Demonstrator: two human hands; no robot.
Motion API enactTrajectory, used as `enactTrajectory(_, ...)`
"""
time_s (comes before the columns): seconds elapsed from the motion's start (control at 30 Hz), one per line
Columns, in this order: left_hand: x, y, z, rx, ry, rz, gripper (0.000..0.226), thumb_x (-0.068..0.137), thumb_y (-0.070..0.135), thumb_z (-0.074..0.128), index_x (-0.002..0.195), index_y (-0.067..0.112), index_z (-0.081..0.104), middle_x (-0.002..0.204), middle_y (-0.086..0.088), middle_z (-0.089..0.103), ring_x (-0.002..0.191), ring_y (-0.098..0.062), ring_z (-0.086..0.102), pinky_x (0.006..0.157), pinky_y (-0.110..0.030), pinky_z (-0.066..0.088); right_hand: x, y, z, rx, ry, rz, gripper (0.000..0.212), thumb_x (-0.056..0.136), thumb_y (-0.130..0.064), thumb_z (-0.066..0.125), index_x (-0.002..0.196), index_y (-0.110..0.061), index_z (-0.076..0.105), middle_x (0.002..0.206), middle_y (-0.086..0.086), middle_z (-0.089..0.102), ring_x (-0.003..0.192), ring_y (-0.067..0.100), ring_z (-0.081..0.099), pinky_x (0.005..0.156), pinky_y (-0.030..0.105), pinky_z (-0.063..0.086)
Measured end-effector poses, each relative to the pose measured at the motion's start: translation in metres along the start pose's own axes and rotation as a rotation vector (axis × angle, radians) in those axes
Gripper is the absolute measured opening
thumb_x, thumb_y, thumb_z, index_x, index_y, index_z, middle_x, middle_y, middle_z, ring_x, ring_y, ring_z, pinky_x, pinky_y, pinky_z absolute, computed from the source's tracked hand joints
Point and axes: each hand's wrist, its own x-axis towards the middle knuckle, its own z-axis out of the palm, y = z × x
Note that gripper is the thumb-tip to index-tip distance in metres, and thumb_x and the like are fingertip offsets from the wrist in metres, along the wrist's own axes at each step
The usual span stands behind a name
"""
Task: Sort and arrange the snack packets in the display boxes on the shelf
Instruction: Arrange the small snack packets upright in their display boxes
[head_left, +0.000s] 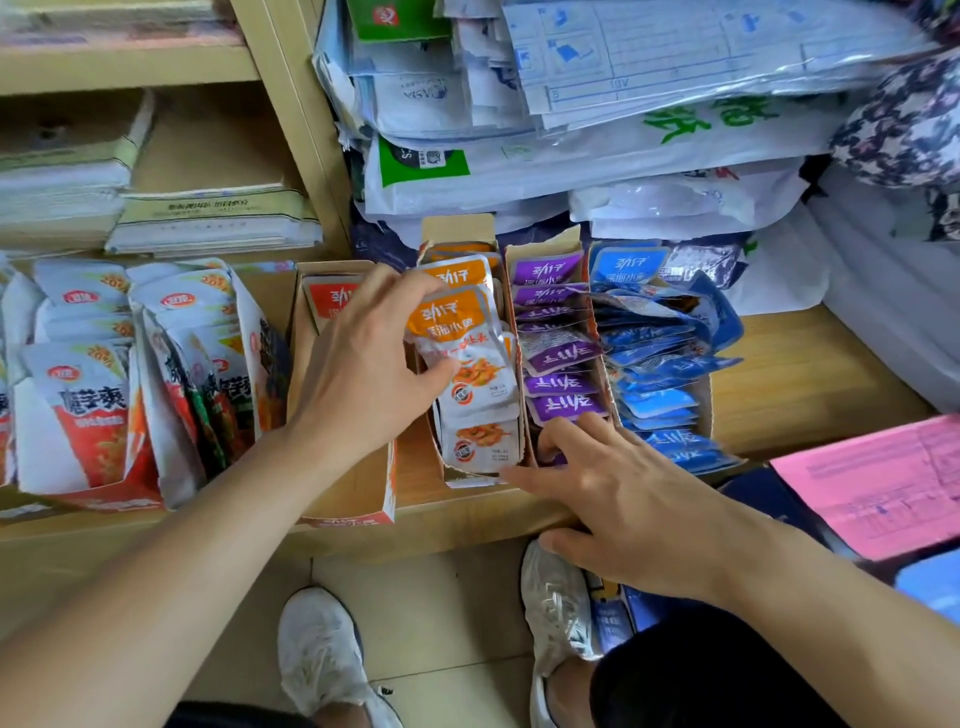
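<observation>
Left hand (363, 364) grips orange snack packets (467, 332) in their display box (457, 228); right hand (613, 493) — fingers loose, holding nothing — touches its front edge; left of it, the red box (358, 483) shows open cardboard floor.

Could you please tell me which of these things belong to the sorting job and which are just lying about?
Job: orange packets, purple packets, blue packets, red packet, cardboard display boxes.
Lying about: pink sheet, piled plastic bags, paper bundles.

head camera looks down, near shelf (810, 379)
</observation>
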Motion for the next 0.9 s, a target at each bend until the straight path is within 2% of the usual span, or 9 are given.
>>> enactTrajectory(0.1,-0.002,0.003,0.001,0.065,-0.082,0.008,0.074,0.076,0.028,0.085,0.141,0.024,0.05,0.125,0.004,0.051,0.113,-0.009,0.049,0.082,-0.018,0.042,-0.002,0.008,-0.005,0.104,0.097,0.027,0.037,0.091,-0.04,0.063,0.128,-0.033,0.063,0.111,-0.011,0.055,0.104,0.012,0.052,0.085,0.027,0.047)
enactTrajectory(0.17,-0.004,0.007,0.002,0.167,-0.098,0.082,0.081,0.072,0.029,0.086,0.144,0.022,0.049,0.132,0.0,0.049,0.12,-0.017,0.046,0.092,-0.022,0.037,-0.006,0.016,-0.008,0.08,0.174,0.095,0.02,0.09,-0.037,0.063,0.105,-0.028,0.072,0.098,-0.012,0.06,0.096,0.012,0.056,0.076,0.028,0.049)
enactTrajectory(0.3,-0.008,0.019,0.015,0.134,-0.045,0.336,0.038,0.076,0.029,0.082,0.112,0.021,0.072,0.114,0.001,0.06,0.109,-0.024,0.05,0.091,-0.039,0.043,-0.014,0.025,-0.004,-0.096,0.181,0.177,0.012,0.083,-0.036,0.065,0.09,-0.029,0.073,0.088,-0.014,0.062,0.095,0.015,0.051,0.078,0.035,0.038)
enactTrajectory(0.37,-0.012,0.024,0.025,0.069,-0.143,0.449,0.017,0.081,0.03,0.079,0.098,0.025,0.076,0.105,0.005,0.062,0.106,-0.022,0.05,0.091,-0.038,0.042,-0.015,0.024,0.0,-0.12,0.139,0.194,0.021,0.081,-0.042,0.056,0.093,-0.033,0.07,0.09,-0.017,0.061,0.101,0.015,0.047,0.081,0.036,0.031)
enactTrajectory(0.5,-0.019,0.027,0.035,0.104,-0.406,0.513,0.012,0.089,0.038,0.067,0.095,0.034,0.076,0.116,0.009,0.053,0.114,-0.018,0.042,0.096,-0.041,0.037,-0.02,0.024,0.0,-0.116,0.11,0.223,0.023,0.082,-0.049,0.048,0.087,-0.038,0.068,0.091,-0.019,0.055,0.1,0.016,0.043,0.081,0.039,0.026)
enactTrajectory(0.63,-0.021,0.028,0.033,0.129,-0.499,0.499,0.02,0.091,0.042,0.057,0.099,0.04,0.075,0.124,0.012,0.045,0.118,-0.016,0.035,0.095,-0.039,0.032,-0.029,0.026,-0.002,-0.07,0.044,0.242,0.041,0.081,-0.061,0.034,0.103,-0.048,0.066,0.103,-0.022,0.048,0.103,0.015,0.037,0.083,0.038,0.021)
enactTrajectory(0.7,-0.021,0.027,0.031,0.102,-0.518,0.485,0.02,0.09,0.036,0.06,0.101,0.04,0.077,0.126,0.013,0.046,0.12,-0.016,0.035,0.099,-0.039,0.033,-0.035,0.024,0.0,-0.105,0.039,0.262,0.041,0.082,-0.057,0.042,0.117,-0.048,0.061,0.11,-0.02,0.049,0.103,0.017,0.04,0.081,0.039,0.024)
enactTrajectory(0.8,-0.024,0.028,0.03,0.089,-0.504,0.482,0.023,0.087,0.027,0.064,0.101,0.039,0.078,0.127,0.012,0.047,0.12,-0.018,0.037,0.1,-0.041,0.03,-0.038,0.025,0.001,-0.126,0.029,0.287,0.06,0.084,-0.045,0.054,0.143,-0.043,0.038,0.121,-0.022,0.046,0.108,0.018,0.039,0.081,0.039,0.029)
enactTrajectory(0.9,-0.025,0.034,0.033,0.252,-0.478,0.501,0.036,0.086,0.033,0.048,0.114,0.036,0.071,0.13,0.005,0.043,0.116,-0.02,0.036,0.093,-0.039,0.029,-0.036,0.027,-0.003,-0.041,0.044,0.304,0.072,0.094,-0.035,0.052,0.156,-0.038,0.013,0.128,-0.025,0.043,0.116,0.014,0.031,0.09,0.039,0.028)
